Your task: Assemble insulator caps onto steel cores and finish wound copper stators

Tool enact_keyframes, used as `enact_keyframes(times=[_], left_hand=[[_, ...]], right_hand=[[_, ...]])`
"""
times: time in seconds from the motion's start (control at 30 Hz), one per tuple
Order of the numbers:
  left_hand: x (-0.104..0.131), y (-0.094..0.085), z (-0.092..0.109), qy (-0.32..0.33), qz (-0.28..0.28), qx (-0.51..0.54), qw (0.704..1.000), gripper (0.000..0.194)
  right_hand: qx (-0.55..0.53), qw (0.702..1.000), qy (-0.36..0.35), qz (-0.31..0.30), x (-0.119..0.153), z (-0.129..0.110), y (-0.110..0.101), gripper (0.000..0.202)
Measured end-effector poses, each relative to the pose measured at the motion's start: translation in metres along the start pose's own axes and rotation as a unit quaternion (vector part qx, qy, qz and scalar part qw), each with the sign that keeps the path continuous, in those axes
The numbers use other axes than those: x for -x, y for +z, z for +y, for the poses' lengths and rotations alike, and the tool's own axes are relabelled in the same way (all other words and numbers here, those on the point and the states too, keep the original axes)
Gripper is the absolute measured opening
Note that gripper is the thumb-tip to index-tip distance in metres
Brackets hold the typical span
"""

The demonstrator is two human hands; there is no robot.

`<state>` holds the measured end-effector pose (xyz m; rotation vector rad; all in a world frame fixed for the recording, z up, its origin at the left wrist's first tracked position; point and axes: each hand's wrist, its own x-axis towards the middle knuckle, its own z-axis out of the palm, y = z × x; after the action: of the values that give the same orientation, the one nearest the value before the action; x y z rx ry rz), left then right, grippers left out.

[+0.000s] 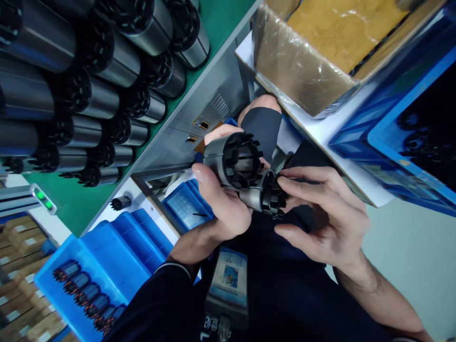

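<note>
Two metal cylinders with black toothed ends are held together in front of my body. My left hand [228, 204] is wrapped round them, its thumb along the near side of the larger cylinder [215, 159]. Just below and to the right, the smaller cylinder [252, 197] touches the larger one. My right hand [324, 209] is at the black toothed end of the smaller cylinder, with fingertips close to it and the thumb held apart. Nothing shows between its thumb and fingers.
Many similar cylinders [107, 102] stand on a green surface [228, 16] at upper left. Blue trays [103, 256] with several small parts lie at lower left. A plastic-lined carton [302, 66] and a blue crate [409, 104] are at right.
</note>
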<state>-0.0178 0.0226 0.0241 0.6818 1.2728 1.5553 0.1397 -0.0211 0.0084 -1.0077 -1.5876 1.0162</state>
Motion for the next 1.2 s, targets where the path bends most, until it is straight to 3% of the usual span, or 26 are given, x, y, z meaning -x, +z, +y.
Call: enact_keyframes(times=[0.1,0.23,0.4,0.47,0.6,0.8,0.97,1.2], left_hand=[[-0.002,0.004,0.002,0.023,0.050,-0.003,0.998,0.075],[-0.003,0.009,0.000,0.044,0.071,0.007,0.996,0.094],[-0.003,0.013,-0.011,0.202,0.043,0.106,0.973,0.088],[-0.003,0.011,-0.013,0.221,0.032,0.126,0.967,0.085],[-0.001,0.003,-0.013,0.134,0.035,0.085,0.987,0.085],[0.003,-0.006,-0.010,0.080,0.012,0.042,0.996,0.078],[0.006,-0.013,-0.004,-0.010,0.038,0.022,0.999,0.076],[0.004,-0.018,-0.002,-0.033,0.052,-0.022,0.998,0.075]], right_hand=[[0.018,1.000,-0.011,-0.002,0.000,0.000,0.001,0.077],[0.003,1.000,-0.009,-0.003,0.001,0.000,0.006,0.084],[0.008,0.997,-0.020,0.069,0.007,0.001,0.016,0.074],[0.000,0.997,0.001,0.075,0.009,0.000,0.018,0.073],[-0.009,0.998,0.013,0.063,0.011,-0.003,0.018,0.077],[0.030,0.999,-0.022,0.022,0.006,0.000,0.011,0.084],[0.048,0.998,-0.032,0.006,0.003,0.002,0.009,0.086],[0.046,0.999,0.016,-0.014,0.003,0.002,0.011,0.082]])
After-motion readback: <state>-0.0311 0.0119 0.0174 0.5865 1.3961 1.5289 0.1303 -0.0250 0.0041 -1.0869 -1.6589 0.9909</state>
